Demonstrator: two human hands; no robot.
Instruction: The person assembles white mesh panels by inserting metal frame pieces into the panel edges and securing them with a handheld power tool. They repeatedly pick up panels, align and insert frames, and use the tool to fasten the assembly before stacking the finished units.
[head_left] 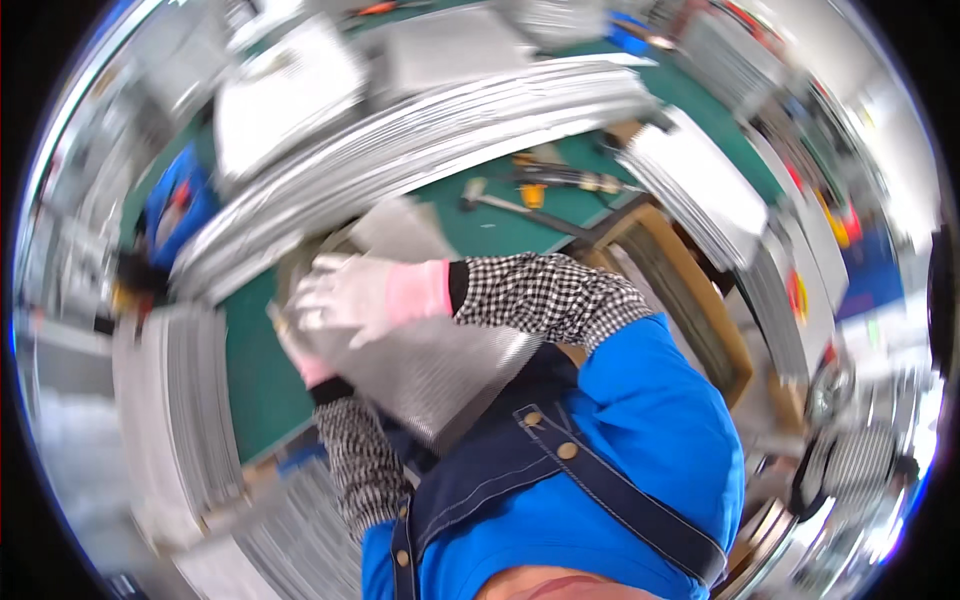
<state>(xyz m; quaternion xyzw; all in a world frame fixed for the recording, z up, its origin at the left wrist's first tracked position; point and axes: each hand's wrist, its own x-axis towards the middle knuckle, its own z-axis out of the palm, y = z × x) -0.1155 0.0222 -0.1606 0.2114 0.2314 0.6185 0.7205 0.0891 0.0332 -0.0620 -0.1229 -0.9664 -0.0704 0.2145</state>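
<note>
A thin grey sheet (440,375) with a fine mesh-like texture slants in front of my body, its near corner close to my apron. My left hand (303,358), in a white and pink glove, is at the sheet's left edge and seems to grip it; most of its fingers are hidden behind the sheet and the other hand. Across the sheet's far part lies my right hand (350,298), gloved the same way, its fingers stretched out and a little spread. Beyond it, more grey sheet pieces (400,230) lie on the green table, blurred.
A long stack of silvery panels (430,140) curves across the far table. A hammer (500,200) and a power drill (565,178) lie on the green tabletop (480,228). On the right stands a cardboard box (700,310); on the left, stacked panels (180,400).
</note>
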